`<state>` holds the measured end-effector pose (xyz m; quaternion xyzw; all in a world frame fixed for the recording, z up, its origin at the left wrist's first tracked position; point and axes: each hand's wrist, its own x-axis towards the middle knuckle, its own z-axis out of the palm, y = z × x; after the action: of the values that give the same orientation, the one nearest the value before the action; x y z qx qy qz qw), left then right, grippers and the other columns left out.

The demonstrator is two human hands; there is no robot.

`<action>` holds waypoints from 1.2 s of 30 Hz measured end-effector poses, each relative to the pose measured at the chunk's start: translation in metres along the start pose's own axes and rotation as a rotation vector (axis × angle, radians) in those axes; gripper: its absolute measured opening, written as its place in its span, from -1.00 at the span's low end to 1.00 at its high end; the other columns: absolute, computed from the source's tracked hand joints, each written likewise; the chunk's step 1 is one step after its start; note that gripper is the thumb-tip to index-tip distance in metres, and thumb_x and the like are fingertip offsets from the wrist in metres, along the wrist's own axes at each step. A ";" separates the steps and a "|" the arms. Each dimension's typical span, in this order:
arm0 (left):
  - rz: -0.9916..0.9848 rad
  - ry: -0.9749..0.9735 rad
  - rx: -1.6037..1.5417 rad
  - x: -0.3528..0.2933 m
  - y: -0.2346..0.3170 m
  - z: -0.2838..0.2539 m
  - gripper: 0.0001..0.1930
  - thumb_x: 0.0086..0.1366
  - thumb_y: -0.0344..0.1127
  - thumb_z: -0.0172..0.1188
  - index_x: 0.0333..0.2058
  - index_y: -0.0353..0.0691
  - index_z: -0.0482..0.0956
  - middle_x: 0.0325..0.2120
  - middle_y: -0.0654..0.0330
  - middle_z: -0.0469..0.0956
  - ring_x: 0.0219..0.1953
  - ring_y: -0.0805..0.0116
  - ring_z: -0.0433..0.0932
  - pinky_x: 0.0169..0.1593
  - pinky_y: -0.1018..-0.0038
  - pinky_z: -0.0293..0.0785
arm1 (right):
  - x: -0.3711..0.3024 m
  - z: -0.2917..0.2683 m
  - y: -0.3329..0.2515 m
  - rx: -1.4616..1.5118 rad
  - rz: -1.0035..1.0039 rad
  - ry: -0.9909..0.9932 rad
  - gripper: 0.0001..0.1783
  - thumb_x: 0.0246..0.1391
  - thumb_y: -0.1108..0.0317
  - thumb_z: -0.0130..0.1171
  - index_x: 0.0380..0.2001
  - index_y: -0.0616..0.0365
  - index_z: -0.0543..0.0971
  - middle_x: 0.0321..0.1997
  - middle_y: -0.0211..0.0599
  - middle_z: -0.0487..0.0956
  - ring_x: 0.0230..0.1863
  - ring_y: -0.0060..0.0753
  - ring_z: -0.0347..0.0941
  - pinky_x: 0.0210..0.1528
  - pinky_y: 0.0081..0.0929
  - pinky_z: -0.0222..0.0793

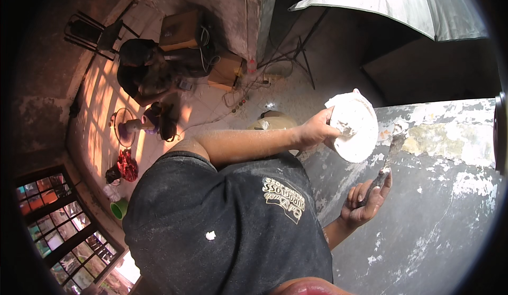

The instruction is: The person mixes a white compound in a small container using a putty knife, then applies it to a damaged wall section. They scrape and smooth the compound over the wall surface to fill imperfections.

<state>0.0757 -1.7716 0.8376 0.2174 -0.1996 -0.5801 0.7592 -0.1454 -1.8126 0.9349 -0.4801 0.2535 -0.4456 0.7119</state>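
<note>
My left hand point(320, 129) grips the edge of a round plate point(365, 136), its thumb on top and its fingers beneath. White putty point(349, 117) covers the plate's face in a thick, uneven layer. To the right and lower, my right hand point(368, 199) is closed around the handle of a putty knife point(394, 149). The knife points up and away, with pale putty on its blade end. Behind it stands a grey wall point(423, 210) with flaking paint and white patches. Whether the blade touches the wall I cannot tell.
Across the room, another person point(140, 75) sits low beside cardboard boxes point(180, 30) and tangled cables point(241, 101). A fan point(124, 127), a chair point(106, 35) and a green bucket point(119, 208) stand at left. A pale umbrella point(381, 1) spreads at upper right.
</note>
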 end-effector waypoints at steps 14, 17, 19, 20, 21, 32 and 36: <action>-0.018 0.020 -0.013 -0.002 0.026 -0.003 -0.29 0.28 -0.56 0.18 0.41 -0.31 0.23 0.18 0.09 0.56 0.14 0.34 0.63 0.08 0.39 0.68 | 0.010 0.020 0.008 -0.018 0.016 0.028 -0.25 0.38 0.34 0.17 0.51 0.22 0.13 -0.64 -0.46 0.22 -0.72 -0.73 -0.01 -0.73 -0.70 -0.03; 0.010 0.013 -0.016 -0.001 0.025 -0.002 -0.28 0.28 -0.58 0.16 0.43 -0.32 0.23 0.20 0.09 0.55 0.16 0.35 0.61 0.12 0.42 0.63 | 0.012 0.021 0.009 -0.015 0.014 0.020 -0.26 0.38 0.34 0.17 0.51 0.23 0.13 -0.64 -0.46 0.23 -0.72 -0.73 -0.01 -0.73 -0.70 -0.03; 0.026 0.017 -0.020 0.000 0.024 -0.003 -0.29 0.27 -0.57 0.19 0.41 -0.31 0.24 0.18 0.09 0.56 0.17 0.34 0.61 0.14 0.39 0.63 | 0.013 0.022 0.009 -0.012 0.016 0.015 -0.26 0.38 0.35 0.17 0.50 0.23 0.13 -0.63 -0.46 0.24 -0.72 -0.73 -0.01 -0.72 -0.70 -0.04; 0.031 0.024 -0.021 0.001 0.023 -0.005 -0.30 0.26 -0.56 0.21 0.39 -0.30 0.26 0.17 0.09 0.57 0.16 0.32 0.61 0.14 0.35 0.65 | 0.013 0.024 0.010 -0.012 0.021 0.013 -0.26 0.38 0.35 0.17 0.50 0.24 0.13 -0.63 -0.46 0.24 -0.72 -0.73 -0.01 -0.72 -0.70 -0.05; 0.036 0.031 -0.022 0.002 0.022 -0.007 -0.31 0.25 -0.55 0.22 0.37 -0.28 0.27 0.15 0.10 0.58 0.16 0.30 0.62 0.14 0.32 0.67 | 0.014 0.025 0.011 -0.011 0.026 0.011 -0.26 0.39 0.35 0.17 0.50 0.24 0.13 -0.63 -0.46 0.25 -0.72 -0.73 -0.01 -0.72 -0.70 -0.05; 0.014 0.052 -0.029 0.000 0.034 -0.007 -0.34 0.26 -0.54 0.25 0.34 -0.27 0.31 0.13 0.11 0.60 0.14 0.31 0.64 0.14 0.33 0.67 | 0.018 0.026 0.013 -0.095 0.038 -0.045 -0.32 0.45 0.27 0.09 0.52 0.15 0.17 -0.59 -0.52 0.21 -0.66 -0.76 0.01 -0.68 -0.73 -0.04; 0.015 0.042 0.015 0.001 0.034 -0.011 -0.29 0.30 -0.54 0.18 0.42 -0.31 0.22 0.17 0.08 0.58 0.12 0.33 0.65 0.02 0.39 0.71 | 0.020 0.031 0.014 -0.104 0.030 -0.033 -0.32 0.45 0.28 0.08 0.52 0.14 0.17 -0.59 -0.52 0.20 -0.66 -0.75 0.00 -0.68 -0.73 -0.05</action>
<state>0.1089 -1.7641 0.8479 0.2338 -0.1894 -0.5680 0.7660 -0.1063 -1.8144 0.9361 -0.5197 0.2715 -0.4131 0.6968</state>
